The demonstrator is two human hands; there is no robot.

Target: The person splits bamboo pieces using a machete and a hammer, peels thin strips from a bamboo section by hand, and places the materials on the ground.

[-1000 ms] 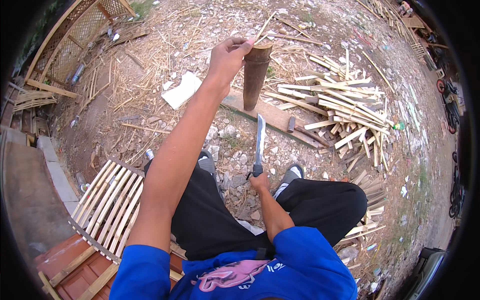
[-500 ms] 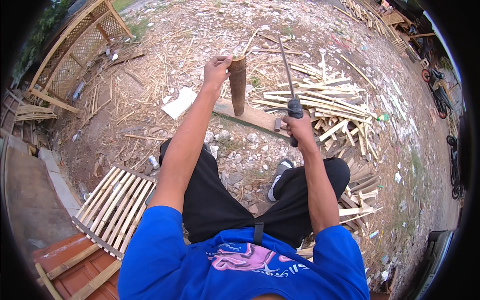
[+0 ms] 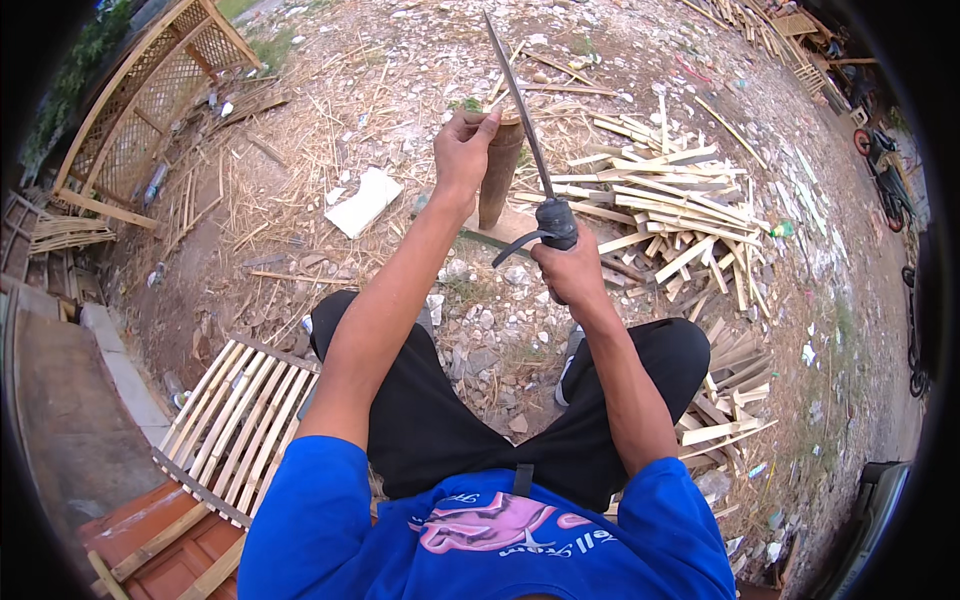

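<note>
A heap of split bamboo strips (image 3: 680, 215) is lying on the littered ground to the right, just beside the upright bamboo section (image 3: 497, 180) that is standing on a flat board (image 3: 500, 232). The left hand (image 3: 462, 150) is gripping that section's top, fingers closed around it. The right hand (image 3: 568, 272) is clenching the dark handle of a long knife (image 3: 520, 120), its blade pointing up beside the section.

Even, soft daylight falls over the whole outdoor scene, with no hard shadows and no glare; only faint shading lies beneath the seated person's legs. The centre is sharp, including the raised blade (image 3: 517, 95) and both forearms. Fisheye distortion bends straight edges near the rim, such as the lattice frame (image 3: 150, 110), and a black vignette closes off every corner.
</note>
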